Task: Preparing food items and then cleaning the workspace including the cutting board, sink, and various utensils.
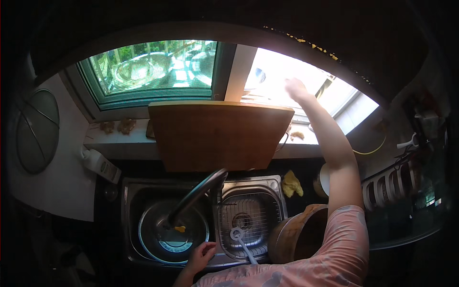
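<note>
My left hand [201,256] is at the front of the double steel sink, by the rim of a round basin [140,235]; its fingers are loosely curled and no object shows in them. Whether it touches the rim is unclear. Some water [175,246] lies in the basin, below a curved metal faucet [195,195] and a small yellow piece [180,229]. My right arm stretches far up and forward. At its end, my right hand [297,90] is in front of the bright right window opening [276,68]; glare hides its fingertips and anything in them.
A wooden cutting board [222,140] leans upright against the sill. A long-handled utensil [245,246] lies across the right sink bowl's wire rack [263,215]. A wooden bucket [283,238] and yellow cloth [292,184] are at the right. A white bottle [100,165] stands left.
</note>
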`<state>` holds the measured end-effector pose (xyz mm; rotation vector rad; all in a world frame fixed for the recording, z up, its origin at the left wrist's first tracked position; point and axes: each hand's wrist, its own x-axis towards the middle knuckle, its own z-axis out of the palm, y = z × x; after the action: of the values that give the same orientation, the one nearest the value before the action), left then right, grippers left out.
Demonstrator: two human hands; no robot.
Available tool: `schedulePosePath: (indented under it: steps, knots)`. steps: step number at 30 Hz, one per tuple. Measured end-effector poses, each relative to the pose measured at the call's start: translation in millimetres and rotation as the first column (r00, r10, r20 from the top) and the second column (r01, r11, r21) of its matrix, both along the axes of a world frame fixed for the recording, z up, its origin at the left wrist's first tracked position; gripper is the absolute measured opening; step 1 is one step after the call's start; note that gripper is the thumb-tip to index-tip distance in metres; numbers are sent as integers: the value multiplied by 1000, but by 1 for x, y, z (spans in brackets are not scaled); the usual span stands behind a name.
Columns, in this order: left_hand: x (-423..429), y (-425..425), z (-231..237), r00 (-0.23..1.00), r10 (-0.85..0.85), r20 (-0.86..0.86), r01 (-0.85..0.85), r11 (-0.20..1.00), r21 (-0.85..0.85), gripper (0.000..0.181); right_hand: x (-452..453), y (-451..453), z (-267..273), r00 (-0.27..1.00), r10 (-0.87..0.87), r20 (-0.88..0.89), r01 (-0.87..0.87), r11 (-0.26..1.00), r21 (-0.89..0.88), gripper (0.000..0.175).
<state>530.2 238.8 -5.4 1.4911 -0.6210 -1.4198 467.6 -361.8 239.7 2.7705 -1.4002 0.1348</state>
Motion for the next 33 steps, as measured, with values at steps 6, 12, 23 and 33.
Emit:
schedulePosePath:
  steps: [6, 12, 23, 33]
  knots:
    - [-3, 7, -38, 999, 22, -30, -22, 1000, 4, 27, 89, -59, -50, 925, 262, -275, -299, 949, -103, 37]
    - [2, -1, -41, 999, 47, -26, -45, 996, 81, 26, 125, 1, -22, 900, 420, -114, -390, 895, 219, 40]
    - [95, 95, -83, 459, 238, 856, -646, 751, 137, 34, 42, -29, -5, 896, 326, 300, -309, 945, -103, 31]
    - [166, 146, -157, 619, 234, 749, -720, 551, 423, 51, -104, 225, 10, 880, 320, 352, -281, 947, -159, 19]
